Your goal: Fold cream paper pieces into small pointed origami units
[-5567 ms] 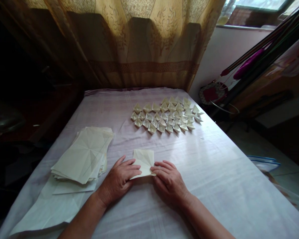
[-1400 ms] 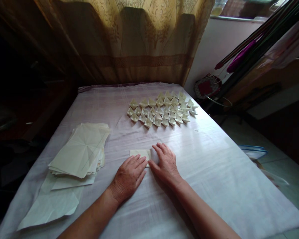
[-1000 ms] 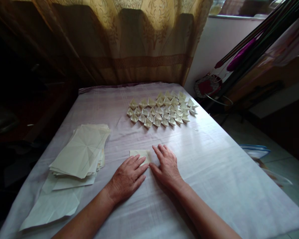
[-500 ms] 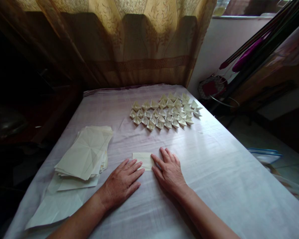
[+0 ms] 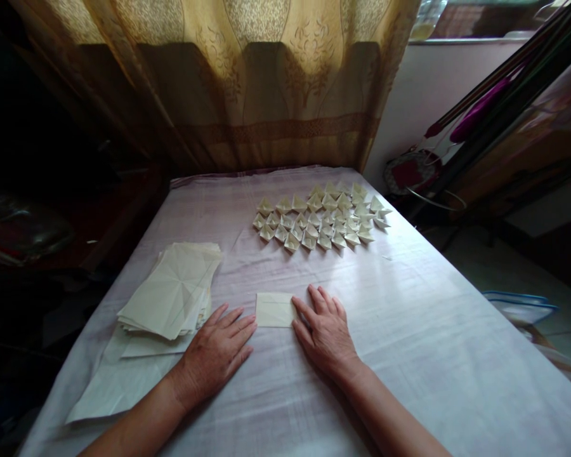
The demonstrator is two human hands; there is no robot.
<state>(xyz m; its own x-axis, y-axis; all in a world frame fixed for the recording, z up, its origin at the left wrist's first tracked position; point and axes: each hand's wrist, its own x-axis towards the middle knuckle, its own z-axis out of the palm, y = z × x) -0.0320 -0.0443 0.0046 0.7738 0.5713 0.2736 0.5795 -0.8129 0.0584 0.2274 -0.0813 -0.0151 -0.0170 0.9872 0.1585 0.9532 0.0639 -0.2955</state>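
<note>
A small folded rectangle of cream paper (image 5: 275, 311) lies flat on the cloth-covered table between my hands. My right hand (image 5: 324, 327) rests with fingers spread, its index finger and thumb touching the paper's right edge. At the paper's left edge is my left hand (image 5: 221, 349), palm down and fingers apart, its fingertips at or just beside the edge. Near that hand stands a stack of creased paper sheets (image 5: 171, 292), with larger sheets (image 5: 118, 384) under it. Farther back sit several small folded paper boats (image 5: 309, 238) in close rows.
The table (image 5: 409, 355) wears a pale checked cloth. A patterned gold curtain (image 5: 266, 82) hangs behind its far edge. On the right, beyond the table, are a round bag (image 5: 412, 172) and a blue-edged plastic item (image 5: 521, 304).
My left hand has slid left off the top of the folded paper, baring its left part. My right hand stays at the right edge. The view has shifted slightly.
</note>
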